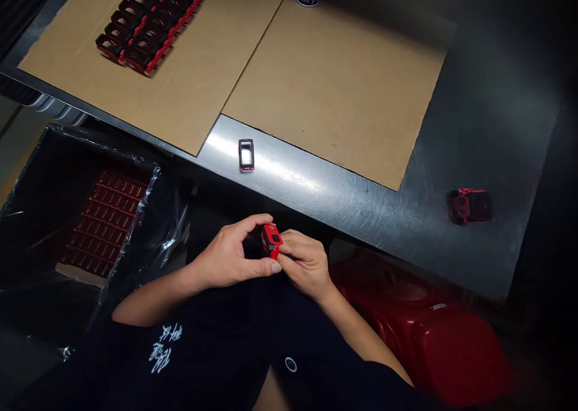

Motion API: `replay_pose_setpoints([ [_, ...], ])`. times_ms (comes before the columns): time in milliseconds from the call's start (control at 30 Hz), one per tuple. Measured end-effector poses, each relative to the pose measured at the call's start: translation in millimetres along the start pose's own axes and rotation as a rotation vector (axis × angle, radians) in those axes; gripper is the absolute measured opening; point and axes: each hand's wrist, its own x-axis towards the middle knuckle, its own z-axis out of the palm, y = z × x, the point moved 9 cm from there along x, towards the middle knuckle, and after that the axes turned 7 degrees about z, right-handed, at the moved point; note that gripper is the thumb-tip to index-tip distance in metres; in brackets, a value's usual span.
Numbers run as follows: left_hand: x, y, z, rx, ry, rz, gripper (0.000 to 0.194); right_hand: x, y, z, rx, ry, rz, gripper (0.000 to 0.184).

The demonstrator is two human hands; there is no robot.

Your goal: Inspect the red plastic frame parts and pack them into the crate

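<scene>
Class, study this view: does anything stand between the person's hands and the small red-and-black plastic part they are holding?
Nothing visible does: the bare left hand and right hand both touch the red-and-black plastic part directly, holding it between them.

Glossy red plastic casing (271, 241) between left hand (228, 251) and right hand (304, 263); beyond both, scratched steel tabletop (343, 200) and matt brown cardboard sheet (334, 86).

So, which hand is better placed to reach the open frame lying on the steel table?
Probably left: the left hand sits closer below the frame than the right hand, though both hold the red part.
</scene>
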Motion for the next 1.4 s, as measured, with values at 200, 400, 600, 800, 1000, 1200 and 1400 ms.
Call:
replay_pose_setpoints([
  [200,-1.9,13.1,-4.5,0.037,0.075,0.157,0.075,0.8,-5.3,-6.6,-0.003,0.013,0.017,0.02],
  [400,-5.9,22.3,-0.5,0.033,0.035,0.334,0.079,-1.7,-10.0,-11.0,0.184,-0.024,0.116,0.022],
  [600,-9.2,24.6,3.5,0.085,0.021,0.466,0.082,-2.8,-15.6,-5.3,0.205,-0.07,0.142,0.017],
  [800,-11.6,34.4,0.8,0.252,0.079,0.542,0.079,-5.7,-1.2,-2.6,0.319,-0.081,0.236,0.017],
  [1000,-16.8,41.8,8.2,0.424,0.084,0.722,0.1,-6.5,6.5,3.5,0.451,-0.087,0.311,0.019],
  [1200,-23.6,41.0,16.9,0.605,0.078,0.881,0.106,-4.0,15.2,13.1,0.438,-0.079,0.41,0.021],
  [1400,-26.7,43.2,20.8,0.745,0.056,0.916,0.101,-2.2,11.4,12.8,0.325,-0.046,0.361,0.023],
])
